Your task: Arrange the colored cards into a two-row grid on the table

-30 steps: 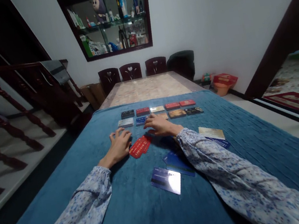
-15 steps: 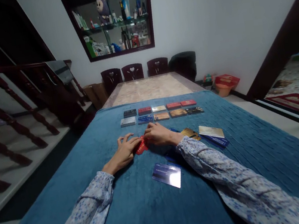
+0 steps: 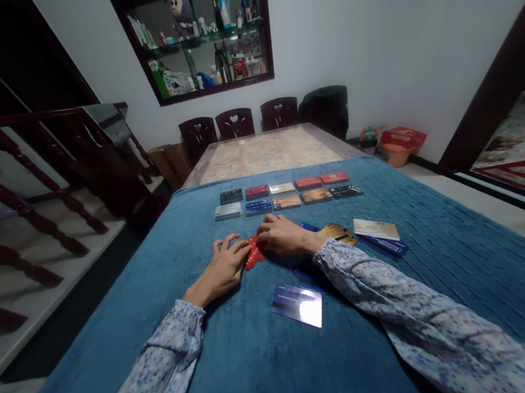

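Between my two hands on the blue cloth lie several red cards (image 3: pixel 253 256), partly overlapping. My left hand (image 3: pixel 222 266) grips their left side, thumb and fingers bent around the edge. From the right, my right hand (image 3: pixel 283 238) has its fingers closed on the same cards; the fingertips are partly hidden. Nearer me lies a shiny purple card (image 3: pixel 298 305). Blue cards (image 3: pixel 309 277) show in part beneath my right forearm. Beyond that wrist are a gold card (image 3: pixel 338 233) and a pale gold card (image 3: pixel 376 229) resting over a blue card (image 3: pixel 394 247).
Two rows of neat card stacks stand past my hands, among them a silver stack (image 3: pixel 228 211) and a red stack (image 3: pixel 334 178). A blue cloth (image 3: pixel 191 374) covers the near part of the marble-topped table (image 3: pixel 265 149). Chairs (image 3: pixel 235 124) line the far end.
Both hands stay at the red cards, with hardly any finger movement. The whole view has shifted slightly, so everything sits a little farther right.
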The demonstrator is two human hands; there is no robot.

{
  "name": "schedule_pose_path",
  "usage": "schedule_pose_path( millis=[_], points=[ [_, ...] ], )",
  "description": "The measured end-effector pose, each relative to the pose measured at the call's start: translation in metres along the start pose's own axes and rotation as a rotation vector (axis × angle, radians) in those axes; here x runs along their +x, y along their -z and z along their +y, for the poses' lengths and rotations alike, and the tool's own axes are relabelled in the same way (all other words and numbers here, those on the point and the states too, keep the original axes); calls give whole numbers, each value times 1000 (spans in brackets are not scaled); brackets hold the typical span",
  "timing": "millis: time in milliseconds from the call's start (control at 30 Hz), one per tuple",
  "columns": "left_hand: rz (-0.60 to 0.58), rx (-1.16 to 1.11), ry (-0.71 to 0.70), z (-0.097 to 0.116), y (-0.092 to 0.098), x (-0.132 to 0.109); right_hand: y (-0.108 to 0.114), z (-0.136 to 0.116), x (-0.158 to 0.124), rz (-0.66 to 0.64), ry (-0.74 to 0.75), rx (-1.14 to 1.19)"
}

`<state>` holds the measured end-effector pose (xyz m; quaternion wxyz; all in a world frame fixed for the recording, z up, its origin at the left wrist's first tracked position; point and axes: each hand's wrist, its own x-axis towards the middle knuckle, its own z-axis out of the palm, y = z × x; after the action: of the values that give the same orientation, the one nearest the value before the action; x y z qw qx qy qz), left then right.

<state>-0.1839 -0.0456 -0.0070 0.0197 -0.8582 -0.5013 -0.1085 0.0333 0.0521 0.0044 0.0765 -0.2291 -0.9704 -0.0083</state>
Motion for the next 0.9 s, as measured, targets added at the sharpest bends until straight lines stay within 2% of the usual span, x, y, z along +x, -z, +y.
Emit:
schedule_pose_path(
  millis=[200,500,900],
  points=[
    [11,-17,-10,11,11,-1,1,-4,-1,-3,-28,-25],
    [-68,-79,-27,6,20,-6,9,-7,-1,-26,-31,-37],
    [7,36,-13,12,19,-4,20,-14,-2,-72,-66,-25]
  ],
)
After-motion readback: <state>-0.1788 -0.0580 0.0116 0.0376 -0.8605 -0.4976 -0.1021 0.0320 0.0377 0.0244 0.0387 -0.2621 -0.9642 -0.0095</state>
